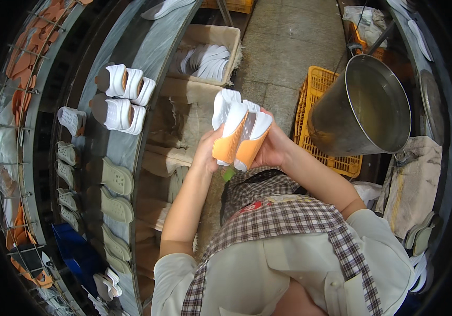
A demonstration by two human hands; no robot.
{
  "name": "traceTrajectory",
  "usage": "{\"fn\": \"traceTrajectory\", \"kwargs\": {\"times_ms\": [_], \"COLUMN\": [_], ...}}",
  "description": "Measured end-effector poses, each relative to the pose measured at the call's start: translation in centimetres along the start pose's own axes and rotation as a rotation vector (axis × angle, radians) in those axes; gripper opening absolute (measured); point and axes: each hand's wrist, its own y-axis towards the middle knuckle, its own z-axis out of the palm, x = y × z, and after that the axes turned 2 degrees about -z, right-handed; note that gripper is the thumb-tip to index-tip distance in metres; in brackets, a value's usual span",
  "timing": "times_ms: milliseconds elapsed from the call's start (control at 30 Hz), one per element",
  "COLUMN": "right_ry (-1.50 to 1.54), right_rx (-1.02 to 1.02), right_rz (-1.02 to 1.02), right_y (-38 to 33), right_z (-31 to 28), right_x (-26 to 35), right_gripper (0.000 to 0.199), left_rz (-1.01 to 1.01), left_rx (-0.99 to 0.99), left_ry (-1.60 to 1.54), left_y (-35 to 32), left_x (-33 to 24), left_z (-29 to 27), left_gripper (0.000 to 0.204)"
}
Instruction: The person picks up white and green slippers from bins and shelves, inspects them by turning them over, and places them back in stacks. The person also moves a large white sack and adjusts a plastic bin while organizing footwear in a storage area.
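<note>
In front of my body I hold a pair of white moulded shoes (pixel 235 118) with orange heel parts, side by side and tilted, heels toward me. My left hand (pixel 205 150) is closed round the left side of the pair. Against the other side, my right hand (pixel 272 145) grips the right shoe, its fingers partly hidden behind it. On the bench to my left lie similar white shoes (pixel 123 115) with orange touches, nested in two short rows. Nearer me along that bench is a line of pale green shoe soles (pixel 116 205).
Below the bench, a lined bin (pixel 236 45) holds several white soles. A large metal bucket of liquid (pixel 360 108) stands on yellow crates (pixel 315 105) at the right. Orange cut pieces (pixel 35 37) lie on a wire rack at far left; a sack (pixel 410 184) hangs at right.
</note>
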Motion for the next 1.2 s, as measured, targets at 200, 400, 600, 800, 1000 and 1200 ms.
{"fn": "traceTrajectory", "kwargs": {"times_ms": [200, 400, 600, 800, 1000, 1200], "right_ry": [0.060, 0.054, -0.162, -0.487, -0.648, -0.701], "right_rx": [-0.035, -0.106, -0.038, 0.188, 0.234, 0.286], "right_rz": [0.056, 0.081, -0.081, -0.557, -0.771, -0.802], "right_y": [1.1, 1.1, 0.7, -0.8, -2.6, -2.7], "right_z": [-1.7, -1.8, -0.9, 1.8, 3.8, 2.9], "right_x": [-0.7, -0.8, -0.4, 0.3, 1.1, 1.1], "right_gripper": [0.084, 0.081, 0.083, 0.096, 0.105, 0.103], "left_rz": [-0.107, -0.141, 0.104, 0.358, 0.311, 0.343], "left_rx": [-0.049, -0.102, 0.009, 0.088, 0.252, 0.278], "left_ry": [-0.020, -0.011, 0.104, 0.190, 0.014, -0.020], "left_y": [1.6, 1.2, -0.9, -1.6, -1.9, -2.2], "left_x": [2.6, 2.5, 1.4, -1.2, -2.5, -2.3], "left_z": [-2.6, -2.3, -0.4, 1.9, 2.8, 2.8], "left_gripper": [0.034, 0.031, 0.035, 0.043, 0.049, 0.054]}}
